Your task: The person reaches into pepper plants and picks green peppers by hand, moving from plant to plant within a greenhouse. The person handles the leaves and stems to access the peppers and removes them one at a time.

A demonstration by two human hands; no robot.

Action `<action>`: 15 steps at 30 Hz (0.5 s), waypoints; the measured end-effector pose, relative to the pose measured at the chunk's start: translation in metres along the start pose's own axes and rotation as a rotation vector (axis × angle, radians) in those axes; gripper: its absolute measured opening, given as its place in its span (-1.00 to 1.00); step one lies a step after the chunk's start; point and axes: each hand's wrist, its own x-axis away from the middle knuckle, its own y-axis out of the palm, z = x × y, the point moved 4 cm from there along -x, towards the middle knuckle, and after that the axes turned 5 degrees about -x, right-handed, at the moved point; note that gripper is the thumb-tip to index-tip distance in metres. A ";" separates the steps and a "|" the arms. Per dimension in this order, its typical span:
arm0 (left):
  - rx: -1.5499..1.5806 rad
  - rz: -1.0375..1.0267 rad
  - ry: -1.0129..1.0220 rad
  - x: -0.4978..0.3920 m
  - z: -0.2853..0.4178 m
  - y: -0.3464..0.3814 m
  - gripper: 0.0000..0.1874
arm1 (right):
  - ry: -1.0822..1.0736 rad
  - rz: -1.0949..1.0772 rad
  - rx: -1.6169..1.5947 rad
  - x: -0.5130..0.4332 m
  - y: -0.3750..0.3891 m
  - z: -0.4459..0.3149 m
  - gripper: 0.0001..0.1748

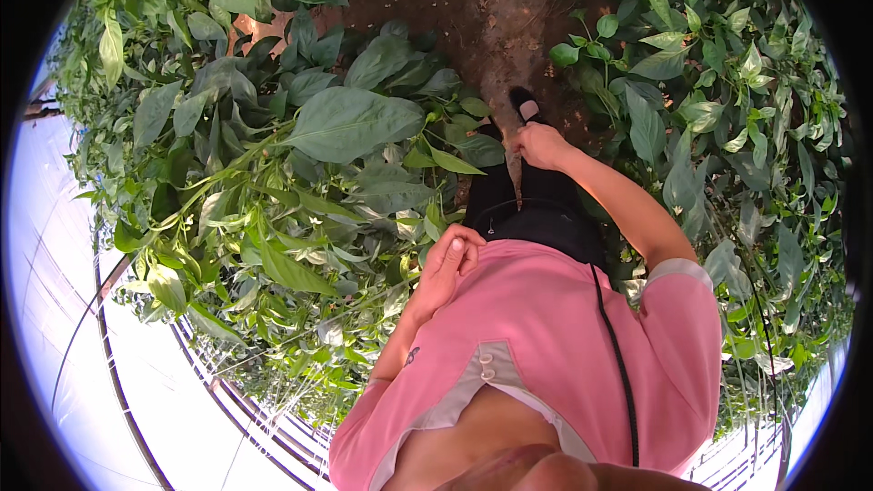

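My left hand (450,262) is beside my waist, at the edge of the pink shirt (532,300). Its fingers are loosely curled, the thumb lies over them, and I see nothing in it. Leafy pepper-like plants (361,123) grow close to that hand on the left. My right hand (542,146) is held forward over my black trousers (545,218), with its back towards the camera. Its fingers are bent inward and mostly hidden, so whether they hold anything is unclear. A dark shoe (525,106) shows just beyond this hand.
A bare soil path (505,20) runs forward between the plant rows. More leafy plants (682,82) line the right side. Pale sheeting (54,218) and dark curved bars (116,382) show at the left rim. A black cord (617,354) hangs down my shirt.
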 end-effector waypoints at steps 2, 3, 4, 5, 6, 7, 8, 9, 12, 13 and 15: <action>0.000 0.032 -0.012 0.003 -0.006 -0.002 -0.65 | -0.239 -0.100 -0.598 -0.015 -0.004 -0.055 -0.73; -0.010 0.042 -0.021 0.005 -0.008 -0.002 -0.65 | -0.307 -0.044 -0.711 -0.024 -0.005 -0.081 -0.68; -0.014 0.054 -0.004 0.006 -0.008 -0.002 -0.66 | -0.503 0.138 -0.448 -0.028 -0.014 -0.100 -0.61; -0.035 0.064 -0.027 0.009 -0.009 -0.002 -0.66 | -0.562 0.167 -0.375 -0.035 -0.015 -0.113 -0.59; -0.051 0.073 -0.029 0.010 -0.010 -0.001 -0.66 | -0.633 0.201 -0.311 -0.041 -0.016 -0.123 -0.58; -0.066 0.078 -0.028 0.011 -0.010 0.000 -0.66 | -0.747 0.287 -0.268 -0.044 -0.018 -0.131 -0.56; -0.080 0.076 -0.018 0.012 -0.010 0.001 -0.66 | -0.777 0.220 -0.089 -0.054 -0.015 -0.136 -0.62; -0.095 0.074 -0.008 0.011 -0.010 0.003 -0.67 | -0.716 0.245 -0.082 -0.059 -0.013 -0.138 -0.66; -0.174 0.085 0.021 0.009 -0.008 0.006 -0.71 | -0.517 0.080 -0.381 -0.080 -0.017 -0.138 -0.74; -0.206 0.092 0.027 0.008 -0.007 0.007 -0.72 | -0.443 -0.100 -0.508 -0.090 -0.020 -0.139 -0.72; -0.342 0.136 0.050 0.004 -0.003 0.008 -0.78 | -0.760 0.188 -0.019 -0.086 -0.037 -0.159 -0.70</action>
